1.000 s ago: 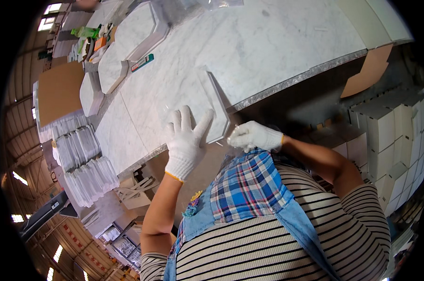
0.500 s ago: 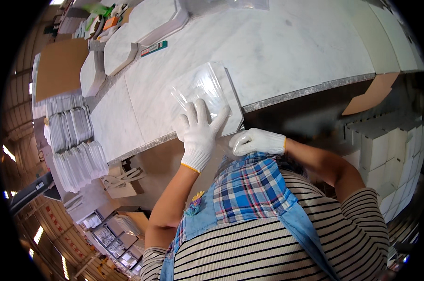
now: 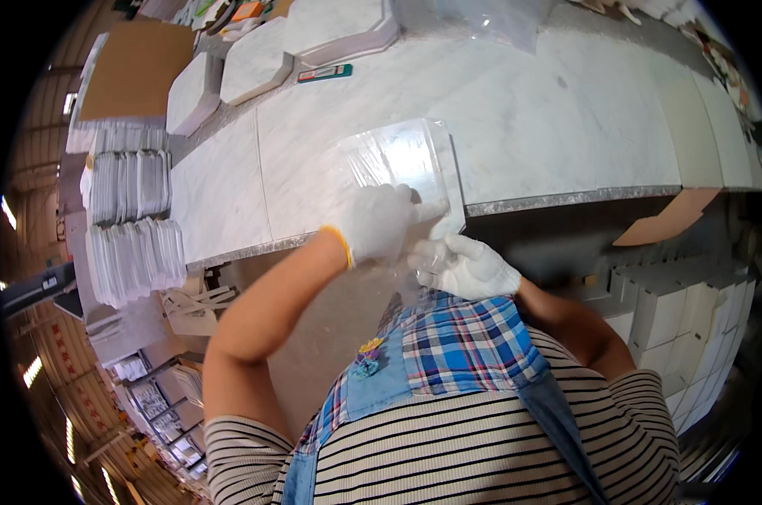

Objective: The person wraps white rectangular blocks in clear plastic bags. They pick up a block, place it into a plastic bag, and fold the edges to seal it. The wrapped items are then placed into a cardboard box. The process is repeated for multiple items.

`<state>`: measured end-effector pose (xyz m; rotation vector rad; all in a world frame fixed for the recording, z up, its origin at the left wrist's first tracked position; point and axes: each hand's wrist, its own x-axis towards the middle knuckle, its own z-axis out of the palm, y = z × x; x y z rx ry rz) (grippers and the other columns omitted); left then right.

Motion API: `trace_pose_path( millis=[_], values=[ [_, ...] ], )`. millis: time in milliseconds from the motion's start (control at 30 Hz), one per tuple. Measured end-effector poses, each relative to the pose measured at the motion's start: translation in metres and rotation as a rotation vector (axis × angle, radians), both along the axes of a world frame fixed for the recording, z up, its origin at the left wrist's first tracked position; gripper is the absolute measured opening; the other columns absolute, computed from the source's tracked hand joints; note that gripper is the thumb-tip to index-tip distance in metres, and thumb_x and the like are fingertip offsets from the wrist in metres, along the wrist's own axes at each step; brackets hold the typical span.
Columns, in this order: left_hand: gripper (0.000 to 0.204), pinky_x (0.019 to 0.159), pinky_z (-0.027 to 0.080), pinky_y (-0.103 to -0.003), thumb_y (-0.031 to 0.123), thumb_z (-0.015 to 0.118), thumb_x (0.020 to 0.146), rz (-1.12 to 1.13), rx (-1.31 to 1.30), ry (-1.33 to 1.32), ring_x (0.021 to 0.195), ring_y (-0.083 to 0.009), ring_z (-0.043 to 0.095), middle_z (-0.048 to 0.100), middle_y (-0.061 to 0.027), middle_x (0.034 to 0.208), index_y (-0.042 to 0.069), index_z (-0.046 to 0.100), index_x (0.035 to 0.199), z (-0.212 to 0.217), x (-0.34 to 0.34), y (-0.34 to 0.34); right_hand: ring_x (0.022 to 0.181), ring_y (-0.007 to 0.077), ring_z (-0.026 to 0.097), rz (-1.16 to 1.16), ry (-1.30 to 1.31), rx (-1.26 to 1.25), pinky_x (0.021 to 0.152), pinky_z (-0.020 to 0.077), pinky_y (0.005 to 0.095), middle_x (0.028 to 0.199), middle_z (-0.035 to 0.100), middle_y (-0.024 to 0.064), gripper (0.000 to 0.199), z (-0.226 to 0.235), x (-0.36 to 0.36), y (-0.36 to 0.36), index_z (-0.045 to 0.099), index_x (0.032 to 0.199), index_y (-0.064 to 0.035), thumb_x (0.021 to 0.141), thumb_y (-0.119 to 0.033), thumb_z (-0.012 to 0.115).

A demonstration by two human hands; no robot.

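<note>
A thin white marble-look slab lies at the table's front edge inside a clear plastic bag. The bag's loose end hangs over the edge towards my apron. My left hand, in a white knit glove, rests on the bag with fingers curled in and one digit stretched right across the slab's near part; motion blurs it a little. Just right of it and lower, my gloved right hand is closed on the bag's loose film beside the slab's near corner. Its fingertips are partly covered by the shiny film.
The marble-look table ends in a rough front edge. Stacked octagonal slabs and a green-and-red box sit farther back. White slabs stand in rows at left, near brown cardboard. White boxes are piled at right.
My left hand has gone from spread flat on the bag to curled, its forearm swinging out left. The right hand has turned and moved in towards the slab's near corner. The view has shifted.
</note>
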<state>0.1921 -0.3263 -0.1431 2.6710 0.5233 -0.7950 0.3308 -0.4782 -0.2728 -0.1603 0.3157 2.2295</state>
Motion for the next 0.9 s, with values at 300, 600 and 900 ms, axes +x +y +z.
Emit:
trace_pose_path(
  millis=[300, 600, 900],
  values=[
    [0.043, 0.099, 0.043, -0.032, 0.042, 0.068, 0.097, 0.643, -0.819, 0.162, 0.111, -0.0192, 0.06, 0.071, -0.009, 0.12, 0.014, 0.071, 0.128, -0.03, 0.009, 0.062, 0.13, 0.0246, 0.05, -0.116, -0.147, 0.02, 0.107, 0.0438, 0.0395, 0.141, 0.052, 0.0104, 0.036, 0.037, -0.019, 0.023, 0.053, 0.134, -0.0091, 0.107, -0.033, 0.049],
    [0.05, 0.108, 0.04, -0.031, 0.034, 0.069, 0.093, 0.328, -1.041, 0.154, 0.126, -0.0214, 0.056, 0.064, -0.0091, 0.138, 0.016, 0.064, 0.139, -0.058, 0.009, 0.093, 0.133, 0.0355, 0.049, -0.068, -1.567, 1.465, 0.114, 0.0373, 0.0432, 0.135, 0.06, 0.0179, 0.04, 0.056, -0.012, 0.045, 0.065, 0.128, -0.0042, 0.089, -0.011, 0.066],
    [0.074, 0.106, 0.042, -0.039, 0.07, 0.052, 0.095, 0.187, -0.77, 0.195, 0.12, -0.0259, 0.06, 0.069, -0.0156, 0.125, 0.007, 0.066, 0.132, -0.04, 0.034, 0.098, 0.13, 0.0339, 0.052, -0.047, -1.815, 1.828, 0.11, 0.0415, 0.0448, 0.131, 0.061, 0.0154, 0.043, 0.062, -0.013, 0.088, 0.063, 0.128, -0.0057, 0.09, -0.026, 0.065]
  ],
)
